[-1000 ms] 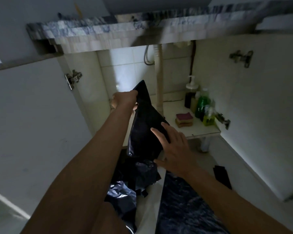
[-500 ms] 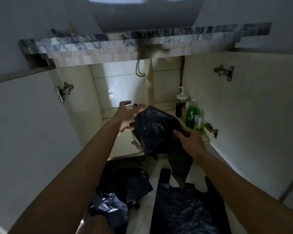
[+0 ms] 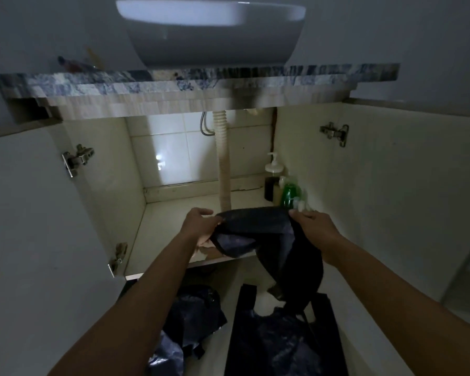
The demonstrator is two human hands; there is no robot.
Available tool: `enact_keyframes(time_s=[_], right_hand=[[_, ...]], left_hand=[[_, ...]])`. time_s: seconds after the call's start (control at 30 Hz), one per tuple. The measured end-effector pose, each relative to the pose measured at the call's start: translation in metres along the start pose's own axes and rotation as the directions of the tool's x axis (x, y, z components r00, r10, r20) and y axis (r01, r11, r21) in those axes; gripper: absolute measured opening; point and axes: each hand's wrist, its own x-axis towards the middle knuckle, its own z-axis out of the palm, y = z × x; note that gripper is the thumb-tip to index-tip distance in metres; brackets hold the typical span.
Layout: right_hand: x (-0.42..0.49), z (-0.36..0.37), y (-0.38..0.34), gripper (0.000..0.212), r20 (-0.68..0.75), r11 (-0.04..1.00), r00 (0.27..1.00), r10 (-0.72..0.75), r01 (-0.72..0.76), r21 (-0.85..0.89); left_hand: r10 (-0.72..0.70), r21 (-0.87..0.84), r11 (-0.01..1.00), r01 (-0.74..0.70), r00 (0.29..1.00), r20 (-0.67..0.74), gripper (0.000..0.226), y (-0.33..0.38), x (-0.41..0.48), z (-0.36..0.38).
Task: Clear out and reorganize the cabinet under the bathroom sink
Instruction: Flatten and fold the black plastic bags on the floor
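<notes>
Head view | left hand (image 3: pixel 200 226), right hand (image 3: pixel 314 226): both gripping | crinkly black plastic bag (image 3: pixel 255 222), limp, stretched between

Dim room, white basin (image 3: pixel 209 36), marble counter (image 3: pixel 92 82), tiled wall (image 3: pixel 174 147)

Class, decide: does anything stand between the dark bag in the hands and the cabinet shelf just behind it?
Nothing visible does. The bag hangs over the shelf's front edge; the drain hose and bottles stand further back.
</notes>
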Motion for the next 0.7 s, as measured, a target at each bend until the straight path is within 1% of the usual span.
enact_keyframes(time_s=[0.07, 0.13, 0.2, 0.23, 0.27, 0.3, 0.33, 0.4, 0.43, 0.47, 0.5, 0.53, 0.6, 0.67, 0.7], right_hand=[[-0.003, -0.012, 0.006, 0.033, -0.046, 0.992, 0.999, -0.002, -0.004, -0.129], [-0.015, -0.018, 0.010, 0.049, -0.055, 0.968, 0.997, -0.059, 0.044, -0.247], [-0.029, -0.020, 0.013, 0.077, 0.047, 0.946, 0.989, -0.143, 0.151, -0.288], [-0.036, -0.017, 0.014, 0.092, 0.118, 0.915, 0.974, -0.192, 0.221, -0.338], [-0.039, -0.011, 0.017, 0.100, 0.179, 0.867, 0.957, -0.229, 0.284, -0.408], [-0.040, -0.004, 0.022, 0.096, 0.214, 0.833, 0.940, -0.266, 0.336, -0.439], [-0.037, 0.004, 0.027, 0.084, 0.217, 0.821, 0.927, -0.306, 0.372, -0.433], [-0.031, 0.020, 0.034, 0.047, 0.132, 0.844, 0.915, -0.381, 0.402, -0.356], [-0.028, 0.024, 0.036, 0.030, 0.081, 0.848, 0.911, -0.405, 0.407, -0.339], [-0.026, 0.026, 0.035, 0.018, 0.046, 0.855, 0.913, -0.406, 0.397, -0.333], [-0.025, 0.027, 0.035, 0.012, 0.034, 0.869, 0.921, -0.388, 0.377, -0.321], [-0.024, 0.024, 0.034, 0.010, 0.039, 0.887, 0.934, -0.356, 0.351, -0.302], [-0.025, 0.014, 0.032, 0.021, 0.059, 0.909, 0.946, -0.319, 0.323, -0.265], [-0.025, 0.005, 0.029, 0.030, 0.025, 0.889, 0.930, -0.367, 0.358, -0.285], [-0.025, 0.001, 0.026, 0.031, 0.004, 0.879, 0.924, -0.382, 0.365, -0.308]], left_hand=[[0.049, -0.080, 0.995, -0.051, 0.998, -0.034, 0.044, 0.011, 0.001, 0.000], [0.117, -0.104, 0.987, -0.120, 0.993, -0.034, 0.041, 0.021, -0.001, 0.004], [0.171, -0.108, 0.980, -0.169, 0.985, 0.009, 0.035, 0.032, -0.005, 0.013], [0.190, -0.109, 0.977, -0.185, 0.981, 0.041, 0.032, 0.037, -0.008, 0.018], [0.211, -0.101, 0.974, -0.203, 0.975, 0.075, 0.029, 0.042, -0.010, 0.023], [0.230, -0.094, 0.971, -0.220, 0.967, 0.107, 0.027, 0.047, -0.012, 0.028], [0.253, -0.087, 0.966, -0.242, 0.957, 0.141, 0.026, 0.051, -0.015, 0.033], [0.303, -0.040, 0.952, -0.302, 0.929, 0.213, 0.028, 0.057, -0.022, 0.036], [0.321, 0.024, 0.941, -0.339, 0.910, 0.262, 0.032, 0.060, -0.025, 0.034], [0.321, 0.109, 0.922, -0.371, 0.892, 0.317, 0.037, 0.063, -0.027, 0.030], [0.308, 0.195, 0.897, -0.397, 0.876, 0.371, 0.043, 0.065, -0.029, 0.023], [0.289, 0.272, 0.865, -0.421, 0.862, 0.417, 0.047, 0.067, -0.029, 0.016], [0.259, 0.425, 0.772, -0.473, 0.844, 0.469, 0.051, 0.068, -0.028, 0.004], [0.244, 0.562, 0.656, -0.504, 0.846, 0.473, 0.050, 0.064, -0.023, -0.004], [0.252, 0.617, 0.606, -0.502, 0.857, 0.450, 0.046, 0.061, -0.020, -0.006]])
